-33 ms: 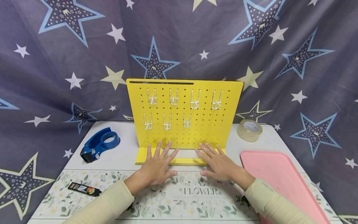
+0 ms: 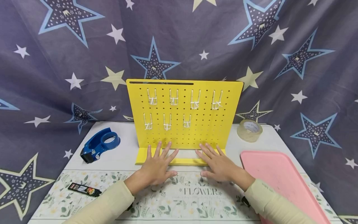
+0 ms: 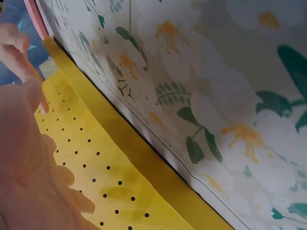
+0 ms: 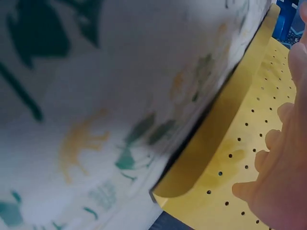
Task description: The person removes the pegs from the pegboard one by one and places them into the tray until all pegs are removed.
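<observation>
A yellow pegboard [image 2: 202, 127] stands upright on a flanged base at the far middle of the table. Several white wire hooks [image 2: 152, 100] hang on it in two rows. My left hand [image 2: 156, 166] lies palm down with fingers spread, fingertips over the left part of the base. Mirroring it, my right hand [image 2: 219, 165] spreads its straight fingers over the right part. Neither hand holds anything. Close up, the left wrist view has the perforated board [image 3: 110, 182] beside the left hand [image 3: 38, 158]; the right wrist view has the board [image 4: 240, 158] beside the right hand [image 4: 283, 177].
A blue tape dispenser [image 2: 96, 146] sits left of the board, and a black labelled packet [image 2: 84, 189] lies nearer on the flowered mat [image 2: 167, 207]. To the right are a clear tape roll [image 2: 250, 130] and a pink tray [image 2: 275, 174]. A star-patterned curtain [image 2: 179, 28] hangs behind.
</observation>
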A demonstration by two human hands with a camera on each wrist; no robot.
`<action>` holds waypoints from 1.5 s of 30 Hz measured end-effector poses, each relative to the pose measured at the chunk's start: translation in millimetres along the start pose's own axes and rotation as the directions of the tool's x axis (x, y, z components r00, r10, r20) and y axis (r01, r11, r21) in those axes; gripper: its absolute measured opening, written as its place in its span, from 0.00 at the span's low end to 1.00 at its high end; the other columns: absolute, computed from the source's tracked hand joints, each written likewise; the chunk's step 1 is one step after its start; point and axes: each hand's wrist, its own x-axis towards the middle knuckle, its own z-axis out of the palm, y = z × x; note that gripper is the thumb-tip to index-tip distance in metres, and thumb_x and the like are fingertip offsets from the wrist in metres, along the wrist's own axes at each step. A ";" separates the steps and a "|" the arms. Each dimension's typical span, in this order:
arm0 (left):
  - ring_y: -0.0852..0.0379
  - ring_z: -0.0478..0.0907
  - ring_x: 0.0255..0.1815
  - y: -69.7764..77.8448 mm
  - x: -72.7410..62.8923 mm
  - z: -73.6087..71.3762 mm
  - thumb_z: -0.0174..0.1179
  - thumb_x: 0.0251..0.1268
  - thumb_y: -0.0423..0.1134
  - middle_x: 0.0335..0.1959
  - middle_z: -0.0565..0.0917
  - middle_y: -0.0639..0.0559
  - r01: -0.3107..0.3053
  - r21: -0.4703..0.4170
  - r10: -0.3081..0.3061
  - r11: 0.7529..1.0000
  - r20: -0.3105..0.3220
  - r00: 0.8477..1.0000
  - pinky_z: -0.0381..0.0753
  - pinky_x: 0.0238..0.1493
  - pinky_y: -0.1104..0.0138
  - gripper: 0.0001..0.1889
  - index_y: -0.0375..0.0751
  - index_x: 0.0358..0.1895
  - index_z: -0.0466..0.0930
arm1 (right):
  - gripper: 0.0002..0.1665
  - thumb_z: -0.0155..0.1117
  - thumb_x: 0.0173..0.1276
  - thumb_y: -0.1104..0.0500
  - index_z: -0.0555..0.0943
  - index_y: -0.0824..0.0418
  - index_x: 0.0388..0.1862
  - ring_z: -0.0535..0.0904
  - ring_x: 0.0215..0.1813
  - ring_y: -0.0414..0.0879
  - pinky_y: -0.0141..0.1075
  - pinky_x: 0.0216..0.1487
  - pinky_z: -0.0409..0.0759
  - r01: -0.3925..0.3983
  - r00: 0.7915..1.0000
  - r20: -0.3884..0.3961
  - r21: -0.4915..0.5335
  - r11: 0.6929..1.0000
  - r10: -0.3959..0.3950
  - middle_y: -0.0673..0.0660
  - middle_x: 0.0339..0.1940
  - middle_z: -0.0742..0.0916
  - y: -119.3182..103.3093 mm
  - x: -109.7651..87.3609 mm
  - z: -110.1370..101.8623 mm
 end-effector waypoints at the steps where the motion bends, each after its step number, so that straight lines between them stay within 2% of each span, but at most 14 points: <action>1: 0.28 0.42 0.83 0.0 -0.3 0.0 0.50 0.70 0.70 0.86 0.44 0.45 0.002 -0.002 -0.002 1.000 0.003 1.000 0.42 0.72 0.25 0.43 0.61 0.83 0.48 | 0.50 0.55 0.74 0.32 0.51 0.51 0.85 0.46 0.85 0.63 0.70 0.77 0.49 0.002 1.000 0.004 0.003 1.000 -0.002 0.61 0.86 0.52 -0.8 0.2 -0.4; 5: 0.29 0.42 0.83 -0.3 -0.8 0.5 0.50 0.70 0.70 0.86 0.43 0.44 0.007 0.004 -0.007 1.000 0.009 1.000 0.42 0.72 0.25 0.43 0.61 0.83 0.49 | 0.50 0.55 0.74 0.33 0.50 0.51 0.85 0.46 0.85 0.64 0.71 0.77 0.49 -0.001 1.000 0.021 0.013 1.000 0.001 0.61 0.86 0.51 -2.8 1.2 -1.3; 12: 0.29 0.41 0.83 -3.4 -1.1 -1.4 0.51 0.70 0.70 0.86 0.44 0.44 0.017 0.002 -0.017 1.000 0.011 1.000 0.41 0.72 0.24 0.43 0.61 0.83 0.49 | 0.50 0.55 0.74 0.32 0.50 0.51 0.85 0.47 0.85 0.63 0.70 0.77 0.51 -0.006 1.000 -0.001 -0.010 1.000 0.006 0.61 0.86 0.51 -0.3 0.7 -1.1; 18: 0.29 0.39 0.83 -9.5 -3.0 -2.7 0.53 0.70 0.69 0.86 0.43 0.45 0.039 -0.036 -0.039 0.999 0.018 0.999 0.40 0.71 0.24 0.43 0.62 0.83 0.48 | 0.51 0.59 0.72 0.33 0.52 0.53 0.84 0.49 0.85 0.63 0.70 0.76 0.53 -0.005 1.000 -0.007 0.016 1.000 0.006 0.62 0.86 0.52 2.6 -1.5 -2.9; 21: 0.30 0.39 0.84 -15.5 -5.9 -2.7 0.56 0.70 0.66 0.86 0.43 0.46 0.061 -0.087 -0.060 0.994 0.005 0.998 0.41 0.71 0.24 0.43 0.62 0.83 0.48 | 0.49 0.64 0.71 0.38 0.58 0.57 0.82 0.56 0.83 0.64 0.67 0.75 0.60 0.024 0.998 -0.060 0.005 1.000 -0.024 0.64 0.84 0.60 5.4 -0.3 -4.6; 24: 0.31 0.42 0.84 -25.2 -10.1 -3.8 0.62 0.69 0.59 0.85 0.48 0.44 0.093 -0.175 -0.102 0.980 -0.041 0.994 0.45 0.71 0.24 0.42 0.58 0.82 0.54 | 0.42 0.69 0.69 0.45 0.69 0.61 0.76 0.71 0.75 0.62 0.59 0.71 0.71 0.047 0.985 -0.163 -0.022 0.999 -0.050 0.64 0.76 0.74 6.4 4.9 -8.3; 27: 0.32 0.53 0.82 -38.3 -13.5 -6.3 0.66 0.69 0.49 0.82 0.57 0.39 0.109 -0.279 -0.147 0.954 -0.120 0.982 0.55 0.72 0.29 0.37 0.46 0.78 0.62 | 0.34 0.72 0.67 0.49 0.76 0.60 0.69 0.82 0.64 0.58 0.51 0.63 0.80 0.004 0.962 -0.271 -0.025 1.000 -0.010 0.61 0.65 0.83 4.8 13.8 -15.4; 29: 0.33 0.60 0.79 -48.0 -14.3 -8.4 0.66 0.69 0.44 0.78 0.62 0.36 0.118 -0.353 -0.187 0.928 -0.168 0.968 0.62 0.72 0.35 0.34 0.40 0.75 0.66 | 0.31 0.73 0.66 0.51 0.79 0.58 0.66 0.84 0.59 0.56 0.50 0.58 0.83 -0.049 0.940 -0.338 0.004 0.999 0.048 0.60 0.60 0.86 3.1 21.3 -20.7; 33: 0.36 0.72 0.70 -68.1 -14.9 -13.7 0.63 0.70 0.38 0.69 0.73 0.34 0.164 -0.455 -0.295 0.875 -0.234 0.926 0.74 0.68 0.44 0.27 0.33 0.70 0.71 | 0.26 0.72 0.67 0.52 0.81 0.57 0.63 0.85 0.54 0.54 0.48 0.49 0.86 -0.116 0.880 -0.456 0.065 0.991 0.133 0.58 0.55 0.87 -0.1 40.3 -29.6; 35: 0.37 0.77 0.65 -77.6 -15.2 -17.4 0.62 0.71 0.37 0.65 0.76 0.34 0.212 -0.497 -0.376 0.841 -0.257 0.890 0.78 0.64 0.46 0.24 0.33 0.68 0.73 | 0.24 0.72 0.67 0.53 0.82 0.57 0.61 0.85 0.51 0.52 0.45 0.45 0.86 -0.123 0.844 -0.515 0.090 0.988 0.152 0.57 0.53 0.87 -0.9 50.1 -33.0; 37: 0.38 0.80 0.60 -86.3 -14.6 -21.8 0.60 0.73 0.38 0.62 0.78 0.35 0.257 -0.548 -0.462 0.796 -0.275 0.843 0.81 0.59 0.47 0.23 0.33 0.66 0.74 | 0.22 0.73 0.67 0.55 0.82 0.57 0.59 0.85 0.47 0.49 0.42 0.40 0.86 -0.123 0.804 -0.572 0.108 0.987 0.163 0.55 0.48 0.87 -1.5 59.3 -35.9; 41: 0.39 0.83 0.58 -101.9 -7.7 -33.2 0.57 0.74 0.39 0.61 0.78 0.35 0.302 -0.668 -0.609 0.681 -0.287 0.739 0.82 0.59 0.48 0.23 0.34 0.67 0.72 | 0.21 0.75 0.65 0.57 0.83 0.57 0.56 0.85 0.41 0.47 0.39 0.33 0.83 -0.112 0.730 -0.662 0.128 0.985 0.169 0.55 0.43 0.87 -3.3 75.4 -41.8; 43: 0.40 0.83 0.58 -108.4 -1.3 -39.3 0.57 0.74 0.40 0.62 0.77 0.36 0.295 -0.721 -0.659 0.626 -0.288 0.695 0.81 0.60 0.49 0.24 0.35 0.68 0.70 | 0.20 0.76 0.64 0.58 0.84 0.57 0.55 0.86 0.40 0.47 0.37 0.30 0.82 -0.103 0.706 -0.692 0.116 0.988 0.154 0.55 0.43 0.87 -4.3 82.6 -43.9; 45: 0.40 0.82 0.60 -113.4 5.8 -44.2 0.57 0.75 0.40 0.63 0.77 0.36 0.285 -0.767 -0.700 0.575 -0.281 0.657 0.80 0.62 0.49 0.25 0.36 0.70 0.68 | 0.20 0.76 0.64 0.58 0.85 0.57 0.54 0.86 0.39 0.47 0.36 0.29 0.82 -0.087 0.690 -0.712 0.098 0.991 0.131 0.55 0.43 0.87 -5.6 89.3 -45.2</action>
